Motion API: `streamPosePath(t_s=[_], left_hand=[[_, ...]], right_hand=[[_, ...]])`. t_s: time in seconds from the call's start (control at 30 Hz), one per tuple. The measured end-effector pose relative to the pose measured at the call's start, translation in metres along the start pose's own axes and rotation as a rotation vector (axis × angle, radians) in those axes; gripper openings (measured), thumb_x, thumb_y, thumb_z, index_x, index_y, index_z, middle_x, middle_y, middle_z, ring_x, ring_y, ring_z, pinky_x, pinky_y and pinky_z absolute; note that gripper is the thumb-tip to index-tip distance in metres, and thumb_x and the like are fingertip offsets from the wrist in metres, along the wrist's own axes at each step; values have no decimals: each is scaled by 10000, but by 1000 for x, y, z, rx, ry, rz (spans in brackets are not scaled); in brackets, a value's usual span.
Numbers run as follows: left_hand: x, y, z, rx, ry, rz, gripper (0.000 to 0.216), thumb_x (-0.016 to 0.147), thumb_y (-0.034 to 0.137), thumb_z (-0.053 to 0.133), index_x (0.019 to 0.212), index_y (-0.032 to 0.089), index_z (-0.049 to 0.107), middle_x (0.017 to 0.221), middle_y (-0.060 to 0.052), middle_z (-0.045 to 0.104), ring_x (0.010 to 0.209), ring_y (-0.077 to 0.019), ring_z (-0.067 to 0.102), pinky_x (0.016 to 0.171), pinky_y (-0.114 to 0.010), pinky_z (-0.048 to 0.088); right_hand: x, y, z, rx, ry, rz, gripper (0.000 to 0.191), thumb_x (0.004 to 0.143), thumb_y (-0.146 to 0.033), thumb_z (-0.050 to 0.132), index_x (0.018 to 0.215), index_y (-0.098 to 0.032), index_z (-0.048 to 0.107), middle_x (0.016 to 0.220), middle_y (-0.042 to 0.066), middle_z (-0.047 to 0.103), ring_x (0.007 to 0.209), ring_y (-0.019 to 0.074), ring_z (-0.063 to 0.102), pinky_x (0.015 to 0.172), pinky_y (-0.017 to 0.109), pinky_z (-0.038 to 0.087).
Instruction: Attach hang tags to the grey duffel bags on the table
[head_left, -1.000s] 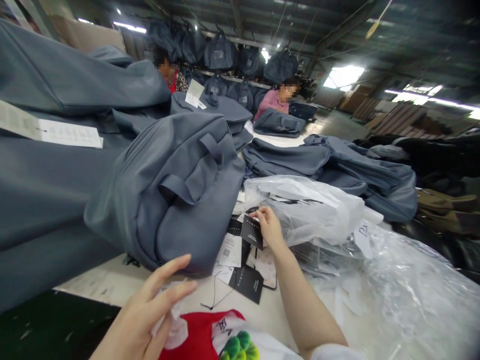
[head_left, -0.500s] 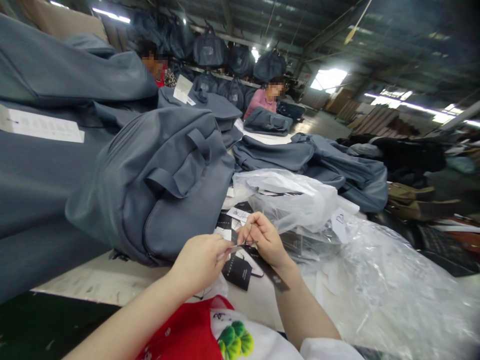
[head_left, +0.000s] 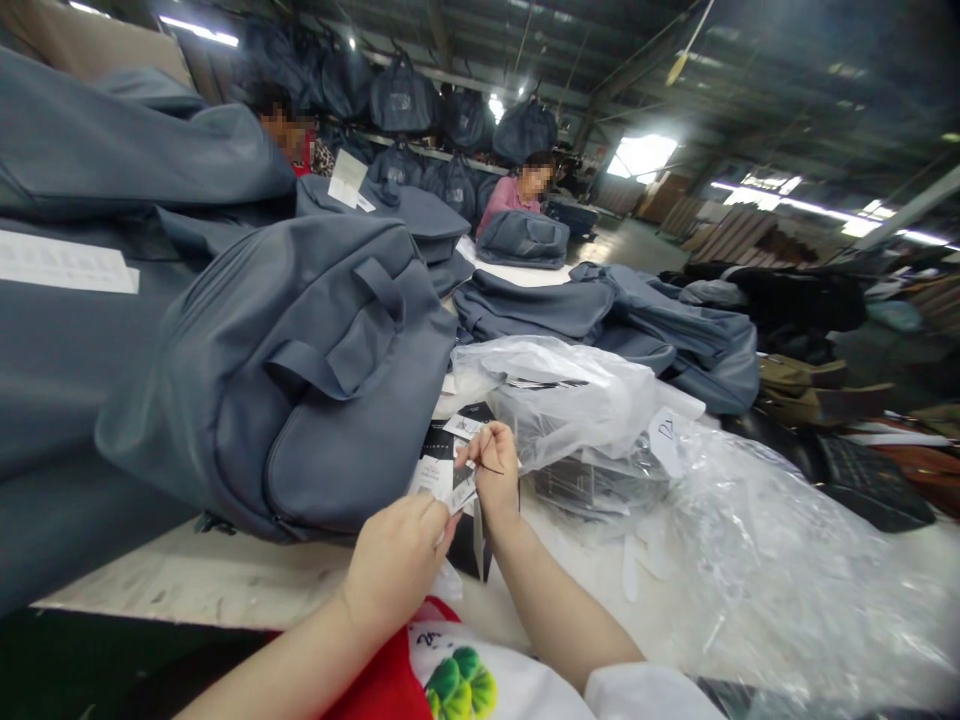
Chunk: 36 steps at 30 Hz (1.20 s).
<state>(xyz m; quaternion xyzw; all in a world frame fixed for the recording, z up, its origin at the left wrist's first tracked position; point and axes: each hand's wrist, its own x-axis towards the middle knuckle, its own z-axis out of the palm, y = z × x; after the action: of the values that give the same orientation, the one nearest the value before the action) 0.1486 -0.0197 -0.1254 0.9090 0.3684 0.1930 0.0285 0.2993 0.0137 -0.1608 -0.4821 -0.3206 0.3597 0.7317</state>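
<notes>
My left hand is closed, its thumb and fingers pinching a white hang tag over the table. Just beyond and to the right, my right hand pinches a thin black string that runs near the tag. Part of a black tag shows below the hands; whether it is held I cannot tell. Black and white tags lie on the table behind my fingers. Left of both hands, a blue-grey bag with two handles rests on the table.
A clear plastic bag with tags inside stands right of my hands, and crumpled clear film spreads farther right. More blue-grey bags lie across the table. Two people work beyond it, one in a pink top.
My right hand has turned more upright and moved slightly left, the string still in its fingers. My left hand has come lower, and the white tag now faces me more. The view has shifted slightly right.
</notes>
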Motion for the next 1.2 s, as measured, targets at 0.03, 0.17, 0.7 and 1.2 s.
streamPosePath(t_s=[0.03, 0.17, 0.7, 1.2], left_hand=[[-3, 0, 1, 52, 41, 37, 254, 921, 223, 473, 688, 205, 573, 654, -18, 598, 634, -172, 575, 577, -295, 374], [-12, 2, 4, 144, 161, 149, 183, 891, 188, 496, 734, 217, 585, 644, -15, 569, 598, -168, 533, 540, -305, 349], [16, 0, -3, -878, -206, -348, 488, 573, 271, 811, 981, 199, 552, 911, 4, 630, 832, -178, 594, 773, -300, 468], [11, -11, -36, -166, -116, -204, 220, 899, 242, 455, 799, 173, 638, 899, -71, 674, 767, -210, 647, 703, -322, 489]], right_hand=[[1, 3, 1, 17, 24, 0, 310, 843, -492, 583, 840, -225, 427, 568, -104, 490, 494, 98, 580, 648, 273, 492], [3, 11, 3, 171, 2, 198, 380, 757, -507, 660, 765, -221, 410, 536, -94, 488, 458, 113, 551, 570, 282, 487], [-1, -20, 22, 230, -101, 168, 314, 780, -456, 650, 776, -228, 434, 492, -119, 471, 297, 42, 316, 474, 255, 464], [-3, -23, 21, 143, -15, -32, 225, 859, -404, 593, 866, -227, 454, 539, -101, 420, 426, 62, 386, 450, 189, 372]])
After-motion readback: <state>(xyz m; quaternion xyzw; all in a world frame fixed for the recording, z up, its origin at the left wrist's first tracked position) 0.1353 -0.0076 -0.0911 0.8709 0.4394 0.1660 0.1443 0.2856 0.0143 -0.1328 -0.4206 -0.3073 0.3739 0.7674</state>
